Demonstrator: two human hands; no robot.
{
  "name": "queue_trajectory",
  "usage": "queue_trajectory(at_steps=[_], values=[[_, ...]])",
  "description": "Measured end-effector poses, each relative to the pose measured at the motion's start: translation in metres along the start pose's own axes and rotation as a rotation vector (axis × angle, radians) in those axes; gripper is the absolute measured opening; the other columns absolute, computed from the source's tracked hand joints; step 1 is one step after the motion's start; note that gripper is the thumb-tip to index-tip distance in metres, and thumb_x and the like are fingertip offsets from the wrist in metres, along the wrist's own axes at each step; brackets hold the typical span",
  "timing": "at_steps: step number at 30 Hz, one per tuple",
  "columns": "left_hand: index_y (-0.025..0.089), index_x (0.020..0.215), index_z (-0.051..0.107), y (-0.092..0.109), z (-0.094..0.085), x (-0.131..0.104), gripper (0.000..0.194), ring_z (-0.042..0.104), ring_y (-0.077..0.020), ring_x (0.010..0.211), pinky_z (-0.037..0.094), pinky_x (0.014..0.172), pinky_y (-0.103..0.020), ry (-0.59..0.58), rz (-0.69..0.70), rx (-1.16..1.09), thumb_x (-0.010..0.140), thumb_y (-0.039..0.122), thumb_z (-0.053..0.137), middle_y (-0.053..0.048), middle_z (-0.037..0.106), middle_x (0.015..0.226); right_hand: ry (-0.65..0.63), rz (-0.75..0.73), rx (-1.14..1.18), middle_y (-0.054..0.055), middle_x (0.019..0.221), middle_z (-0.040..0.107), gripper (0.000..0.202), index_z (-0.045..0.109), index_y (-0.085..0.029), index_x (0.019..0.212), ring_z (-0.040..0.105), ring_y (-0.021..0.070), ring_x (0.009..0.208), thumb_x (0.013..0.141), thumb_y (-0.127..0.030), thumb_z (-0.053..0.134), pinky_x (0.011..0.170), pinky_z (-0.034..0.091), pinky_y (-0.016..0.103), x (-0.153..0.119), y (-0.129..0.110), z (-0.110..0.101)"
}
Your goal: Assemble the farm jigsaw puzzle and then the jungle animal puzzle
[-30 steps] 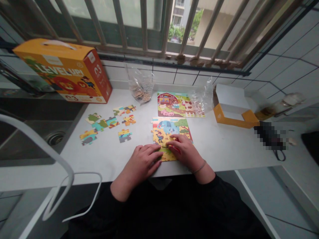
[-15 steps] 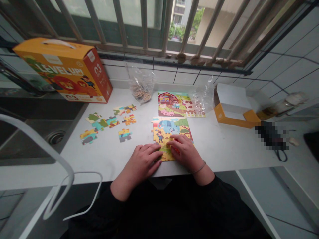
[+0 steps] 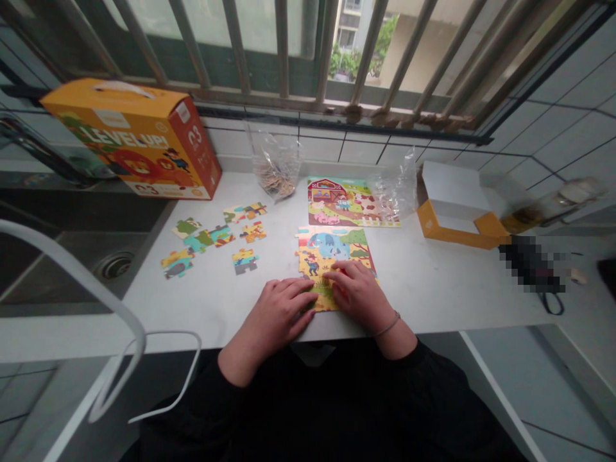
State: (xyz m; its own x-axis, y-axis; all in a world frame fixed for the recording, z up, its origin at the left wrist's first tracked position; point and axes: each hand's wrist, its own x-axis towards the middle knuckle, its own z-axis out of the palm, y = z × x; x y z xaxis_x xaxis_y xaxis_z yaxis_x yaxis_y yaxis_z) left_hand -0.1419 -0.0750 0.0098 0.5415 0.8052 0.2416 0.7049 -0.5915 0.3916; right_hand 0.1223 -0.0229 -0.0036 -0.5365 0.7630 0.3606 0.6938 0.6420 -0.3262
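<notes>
A joined puzzle section (image 3: 330, 246) with a blue elephant lies flat near the counter's front edge. My left hand (image 3: 285, 309) rests on its lower left edge, fingers stretched out, holding nothing. On its lower right part lies my right hand (image 3: 360, 294), fingers bent and apart with the tips on the puzzle. Part of the puzzle is hidden beneath both hands. Several loose puzzle pieces (image 3: 208, 239) are spread to the left, with one piece (image 3: 245, 261) nearest my left hand. Behind the puzzle is a farm picture (image 3: 337, 202), its right part under a clear plastic bag (image 3: 397, 192).
An orange box (image 3: 139, 147) stands at the back left beside a sink (image 3: 115, 264). A bag of brown pieces (image 3: 276, 176) sits by the wall. An open box (image 3: 462, 221) lies at right. A white cable (image 3: 110, 301) curves across the left front.
The whole view has shifted slightly, so things appear a little farther right. Both hands keep nearly the same place on the puzzle.
</notes>
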Motion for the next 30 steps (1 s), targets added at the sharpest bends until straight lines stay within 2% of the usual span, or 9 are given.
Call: queue_trajectory(at_steps=[3, 5, 8, 10, 12, 14, 19, 27, 30], values=[[0.027, 0.135, 0.074, -0.001, 0.000, -0.002, 0.027, 0.066, -0.0310, 0.139, 0.051, 0.109, -0.051, 0.045, 0.001, -0.011, 0.111, 0.034, 0.064, -0.011, 0.071, 0.153, 0.002, 0.011, 0.024, 0.012, 0.134, 0.073, 0.043, 0.071, -0.026, 0.139, 0.066, 0.0326, 0.123, 0.099, -0.011, 0.064, 0.110, 0.057, 0.054, 0.001, 0.000, -0.001], [0.027, 0.135, 0.072, -0.007, -0.002, -0.005, 0.027, 0.066, -0.0304, 0.139, 0.052, 0.112, -0.050, 0.134, -0.046, -0.001, 0.110, 0.032, 0.063, -0.011, 0.072, 0.151, 0.000, 0.016, 0.034, 0.012, 0.133, 0.074, 0.041, 0.072, -0.026, 0.137, 0.066, 0.0325, 0.122, 0.099, -0.012, 0.064, 0.109, 0.057, 0.054, 0.001, 0.001, -0.001], [0.025, 0.139, 0.068, -0.030, -0.011, -0.011, 0.031, 0.062, -0.0340, 0.144, 0.048, 0.122, -0.056, 0.290, -0.203, 0.096, 0.110, 0.029, 0.061, -0.014, 0.069, 0.152, 0.006, 0.018, 0.046, 0.012, 0.131, 0.074, 0.033, 0.075, -0.026, 0.128, 0.067, 0.0325, 0.121, 0.099, -0.013, 0.065, 0.107, 0.058, 0.054, 0.000, 0.002, 0.000], [0.021, 0.148, 0.062, -0.051, -0.017, -0.017, 0.041, 0.056, -0.0386, 0.149, 0.044, 0.126, -0.062, 0.355, -0.345, 0.180, 0.108, 0.030, 0.060, -0.019, 0.064, 0.158, 0.013, 0.017, 0.058, 0.012, 0.131, 0.074, 0.032, 0.075, -0.026, 0.126, 0.067, 0.0324, 0.121, 0.099, -0.013, 0.065, 0.107, 0.058, 0.054, 0.000, 0.002, 0.000], [0.019, 0.153, 0.056, -0.070, -0.022, -0.021, 0.050, 0.056, -0.0424, 0.149, 0.044, 0.125, -0.066, 0.382, -0.484, 0.223, 0.105, 0.032, 0.061, -0.022, 0.064, 0.157, 0.018, 0.018, 0.066, 0.012, 0.131, 0.075, 0.031, 0.076, -0.026, 0.126, 0.068, 0.0325, 0.120, 0.099, -0.013, 0.065, 0.107, 0.058, 0.055, 0.000, 0.002, 0.000], [0.018, 0.152, 0.056, -0.080, -0.025, -0.023, 0.051, 0.061, -0.0434, 0.141, 0.049, 0.120, -0.065, 0.366, -0.556, 0.234, 0.104, 0.034, 0.061, -0.022, 0.069, 0.148, 0.018, 0.020, 0.069, 0.012, 0.130, 0.075, 0.031, 0.076, -0.026, 0.126, 0.068, 0.0325, 0.120, 0.100, -0.013, 0.065, 0.107, 0.058, 0.055, 0.000, 0.001, -0.001], [0.021, 0.139, 0.063, -0.078, -0.024, -0.023, 0.036, 0.066, -0.0383, 0.131, 0.051, 0.115, -0.058, 0.302, -0.488, 0.234, 0.105, 0.031, 0.056, -0.018, 0.073, 0.140, 0.029, 0.019, 0.076, 0.012, 0.130, 0.075, 0.028, 0.076, -0.024, 0.124, 0.068, 0.0322, 0.120, 0.101, -0.013, 0.064, 0.107, 0.058, 0.053, 0.000, 0.001, -0.001], [0.023, 0.129, 0.068, -0.072, -0.026, -0.022, 0.028, 0.068, -0.0348, 0.124, 0.052, 0.112, -0.053, 0.249, -0.324, 0.137, 0.105, 0.035, 0.063, -0.013, 0.076, 0.131, 0.017, 0.033, 0.096, 0.012, 0.130, 0.075, 0.027, 0.076, -0.025, 0.124, 0.068, 0.0320, 0.119, 0.101, -0.014, 0.065, 0.106, 0.058, 0.053, 0.000, 0.002, -0.002], [0.021, 0.125, 0.069, -0.073, -0.031, -0.018, 0.026, 0.069, -0.0350, 0.122, 0.053, 0.110, -0.053, 0.236, -0.344, 0.124, 0.102, 0.034, 0.063, -0.013, 0.077, 0.127, 0.017, 0.033, 0.100, 0.012, 0.131, 0.075, 0.027, 0.075, -0.025, 0.125, 0.068, 0.0320, 0.121, 0.102, -0.015, 0.065, 0.108, 0.057, 0.053, 0.000, 0.003, -0.001]])
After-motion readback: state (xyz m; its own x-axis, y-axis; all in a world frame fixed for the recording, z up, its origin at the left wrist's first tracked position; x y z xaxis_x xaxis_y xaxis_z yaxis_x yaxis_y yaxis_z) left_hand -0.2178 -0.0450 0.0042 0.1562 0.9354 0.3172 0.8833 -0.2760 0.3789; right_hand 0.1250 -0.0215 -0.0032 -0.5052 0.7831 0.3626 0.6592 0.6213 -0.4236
